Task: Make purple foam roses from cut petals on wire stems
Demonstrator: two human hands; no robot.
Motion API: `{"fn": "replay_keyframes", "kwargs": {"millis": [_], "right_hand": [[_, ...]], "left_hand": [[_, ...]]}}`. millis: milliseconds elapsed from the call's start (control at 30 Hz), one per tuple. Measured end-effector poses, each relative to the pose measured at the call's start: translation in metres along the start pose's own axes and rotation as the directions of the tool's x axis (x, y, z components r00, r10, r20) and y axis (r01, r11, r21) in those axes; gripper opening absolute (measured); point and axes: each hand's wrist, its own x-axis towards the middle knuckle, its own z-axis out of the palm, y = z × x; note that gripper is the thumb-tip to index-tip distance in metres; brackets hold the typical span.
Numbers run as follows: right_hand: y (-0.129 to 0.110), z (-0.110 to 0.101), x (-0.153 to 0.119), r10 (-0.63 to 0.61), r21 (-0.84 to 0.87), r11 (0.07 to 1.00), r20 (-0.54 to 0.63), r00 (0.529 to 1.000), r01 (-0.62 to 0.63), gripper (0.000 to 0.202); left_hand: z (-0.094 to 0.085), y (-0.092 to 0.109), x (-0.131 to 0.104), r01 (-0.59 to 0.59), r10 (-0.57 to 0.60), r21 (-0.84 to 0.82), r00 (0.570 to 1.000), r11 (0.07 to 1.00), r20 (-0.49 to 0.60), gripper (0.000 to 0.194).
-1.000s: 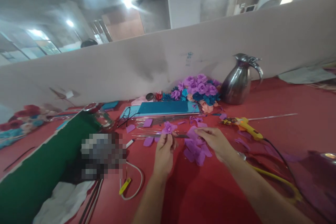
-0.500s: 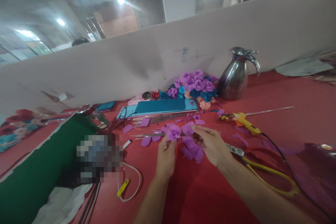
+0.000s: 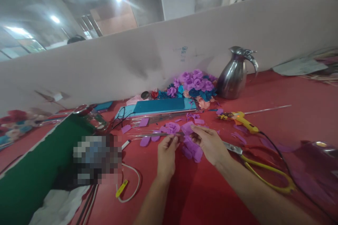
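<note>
A purple paper rose is tilted away from me, just beyond the fingertips of my left hand. That hand is closed in a pinch at its base; the stem itself is hidden. Between thumb and finger of my right hand is a loose purple petal, close to the rose's right side. Beneath the hands lies a small heap of purple petals. More cut petals are scattered to the left, beside thin wire stems.
Yellow-handled scissors lie by my right forearm. Behind them is a yellow glue gun with a cord. Finished paper flowers and a steel jug stand near the partition. A green box is at left.
The rose has tipped away from me, and my left fingers have curled into a pinch below it. My right hand still holds the petal at nearly the same place.
</note>
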Motion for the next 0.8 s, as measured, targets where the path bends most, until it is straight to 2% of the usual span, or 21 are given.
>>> {"fn": "replay_keyframes", "kwargs": {"millis": [133,267,433,633,800], "right_hand": [[0.0,0.0,0.0,-0.005,-0.002,1.0,-0.003,1.0,0.005,0.027],[-0.001,0.004,-0.003,0.006,0.012,1.0,0.041,0.999,-0.006,0.026],[0.001,0.011,-0.009,0.014,0.029,0.999,0.055,0.998,-0.015,0.026],[0.003,0.015,-0.012,0.02,0.04,0.999,0.027,0.999,-0.021,0.028],[0.004,0.017,-0.013,0.003,0.029,1.0,0.042,0.999,-0.004,0.028]], "left_hand": [[0.0,0.0,0.0,-0.025,0.027,0.041,0.999,0.999,-0.04,0.02],[0.0,-0.003,0.001,-0.015,0.016,0.027,1.0,1.0,-0.024,0.018],[0.002,-0.003,0.0,-0.063,0.067,0.061,0.996,0.996,-0.057,0.011],[0.001,-0.002,0.0,-0.085,0.093,0.074,0.99,0.994,-0.108,0.015],[-0.004,-0.009,0.003,-0.114,0.128,0.137,0.986,0.984,-0.103,0.016]]}}
